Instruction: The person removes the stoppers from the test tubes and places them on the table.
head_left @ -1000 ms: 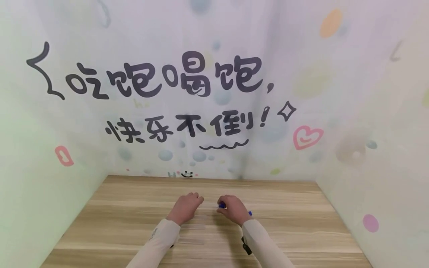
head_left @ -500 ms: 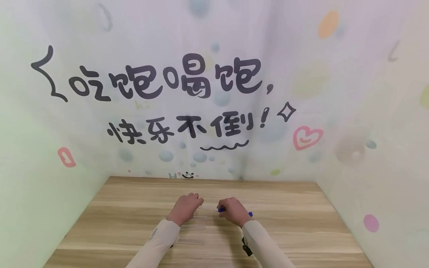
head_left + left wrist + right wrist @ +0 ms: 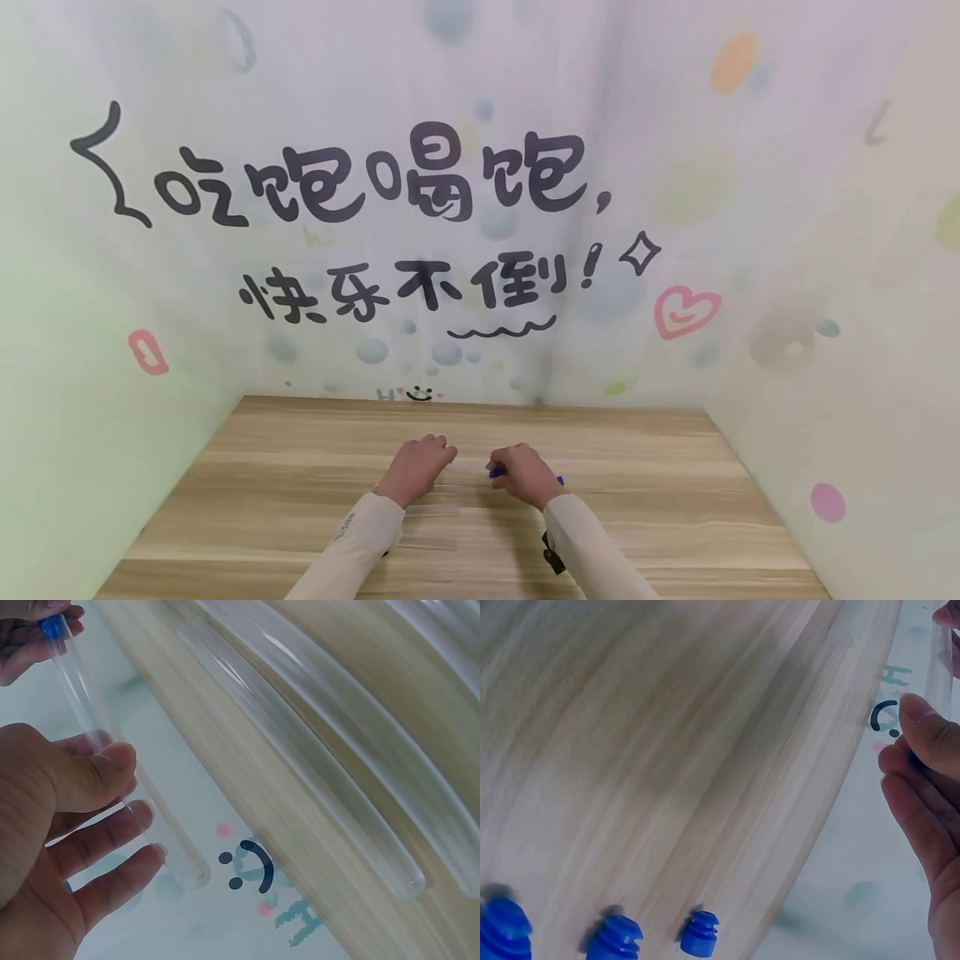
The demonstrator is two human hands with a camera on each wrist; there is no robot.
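Note:
Between thumb and fingers of my left hand is a clear, round-bottomed test tube, tilted in the left wrist view. A blue ribbed stopper sits at the mouth of that tube. My right hand pinches this stopper, its fingertips showing in the top left corner of the left wrist view. How deep the stopper sits is hidden by the fingers. Both hands are raised over the far middle of the table.
Several clear test tubes lie side by side on the wooden table, near the left forearm. Three loose blue stoppers stand in a row on the right side. A printed white backdrop encloses the table.
My right hand has dipped slightly, and its fingers now cover more of the blue stopper. The left hand stays almost still. The head view has shifted a little.

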